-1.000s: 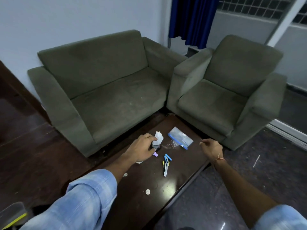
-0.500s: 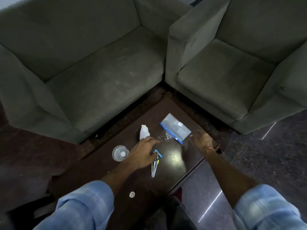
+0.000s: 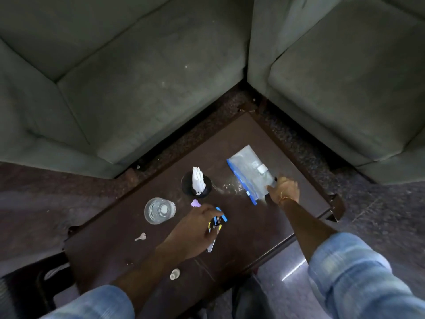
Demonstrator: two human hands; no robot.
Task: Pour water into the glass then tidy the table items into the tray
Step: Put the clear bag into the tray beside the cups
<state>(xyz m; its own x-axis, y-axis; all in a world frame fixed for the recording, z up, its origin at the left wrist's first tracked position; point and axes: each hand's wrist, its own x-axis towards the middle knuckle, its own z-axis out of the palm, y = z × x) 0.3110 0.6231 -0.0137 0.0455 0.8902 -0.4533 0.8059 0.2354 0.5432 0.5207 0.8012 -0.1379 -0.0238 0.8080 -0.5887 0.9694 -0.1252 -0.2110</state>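
Dark table (image 3: pixel 264 231), no legible writing

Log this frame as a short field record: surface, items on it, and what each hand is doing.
surface: dark wooden table, set between two green sofas
glass: clear glass, upright, near the table's left edge
holder: black holder with white tissue
bag: clear zip bag with blue strip
small items: key, purple piece
left hand: left hand over the bundle of pens, fingers curled on it
right hand: right hand on the bag's near corner
tray: none in view
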